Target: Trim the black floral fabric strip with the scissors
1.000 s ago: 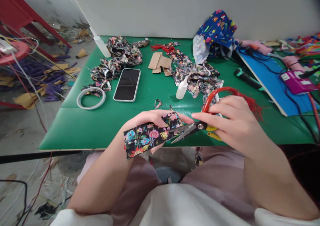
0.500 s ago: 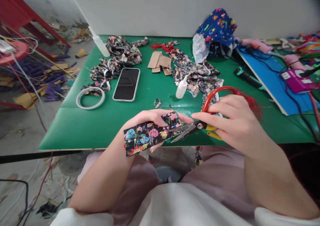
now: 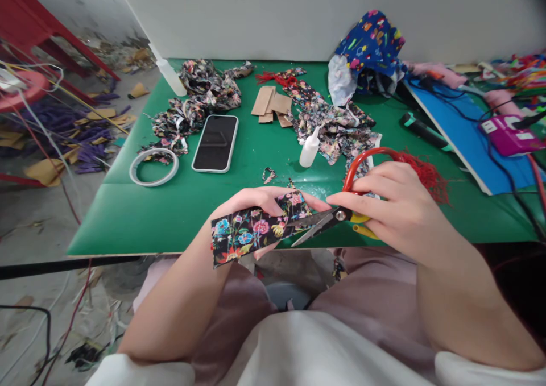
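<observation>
My left hand [image 3: 260, 199] grips a flat strip covered in black floral fabric [image 3: 245, 235], thumb on its top face and fingers beneath. In my right hand [image 3: 394, 204] is a pair of scissors [image 3: 340, 215] with red and yellow handles. Their blades are parted and point left, the upper one lying over the strip's right end. Whether the blades touch the fabric I cannot tell. A small white squeeze bottle [image 3: 309, 150] stands just beyond my hands, near a crumpled floral cloth [image 3: 330, 127].
On the green table [image 3: 115, 221] lie a phone [image 3: 215, 143], a tape roll [image 3: 135, 173], brown card pieces [image 3: 264, 102] and a floral fabric heap [image 3: 209, 87]. Another bottle [image 3: 170, 78] leans at the back left. Blue patterned cloth [image 3: 371, 45], a blue board [image 3: 464, 147] and cables occupy the right.
</observation>
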The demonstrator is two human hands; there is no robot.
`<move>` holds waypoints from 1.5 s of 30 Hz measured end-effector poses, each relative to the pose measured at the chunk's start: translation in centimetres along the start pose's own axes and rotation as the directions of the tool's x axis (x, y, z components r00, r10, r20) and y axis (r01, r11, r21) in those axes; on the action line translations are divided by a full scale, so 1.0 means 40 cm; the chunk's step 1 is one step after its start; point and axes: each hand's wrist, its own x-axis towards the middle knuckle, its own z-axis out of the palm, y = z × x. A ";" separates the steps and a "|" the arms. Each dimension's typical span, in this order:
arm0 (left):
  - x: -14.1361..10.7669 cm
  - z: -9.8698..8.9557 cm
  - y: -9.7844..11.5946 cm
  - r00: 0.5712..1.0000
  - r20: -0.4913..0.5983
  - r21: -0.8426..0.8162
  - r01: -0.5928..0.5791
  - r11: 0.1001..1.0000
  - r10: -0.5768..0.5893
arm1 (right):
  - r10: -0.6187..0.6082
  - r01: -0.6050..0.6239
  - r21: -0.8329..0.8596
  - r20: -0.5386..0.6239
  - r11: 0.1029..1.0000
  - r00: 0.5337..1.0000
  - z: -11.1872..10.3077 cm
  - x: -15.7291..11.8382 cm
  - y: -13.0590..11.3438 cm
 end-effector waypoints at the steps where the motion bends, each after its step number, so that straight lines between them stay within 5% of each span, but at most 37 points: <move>1: -0.001 0.003 0.003 1.000 0.018 0.015 0.023 1.000 -0.024 | 0.000 0.001 0.009 -0.012 1.000 1.000 0.002 -0.001 0.002; 4: -0.002 0.008 0.010 0.995 0.064 0.020 0.076 0.997 -0.077 | 0.009 -0.004 0.056 -0.082 0.998 0.997 0.006 -0.002 0.011; 9: 0.001 0.004 0.006 0.999 0.042 -0.006 0.008 1.000 -0.008 | 0.039 -0.021 0.083 -0.221 0.996 0.975 -0.001 -0.003 0.032; 16: 0.009 -0.012 0.003 0.987 0.158 -0.058 0.012 0.998 -0.002 | 0.022 -0.014 0.080 -0.100 0.997 0.995 0.002 -0.002 0.031; 29: 0.007 -0.002 0.004 0.998 0.048 0.058 0.026 0.998 -0.029 | 0.006 -0.004 0.041 -0.055 0.999 0.998 0.015 0.007 0.017; 45: 0.010 -0.005 0.004 0.987 0.146 -0.043 0.073 0.996 -0.066 | -0.015 0.015 0.009 -0.027 1.000 1.000 0.016 0.007 0.014</move>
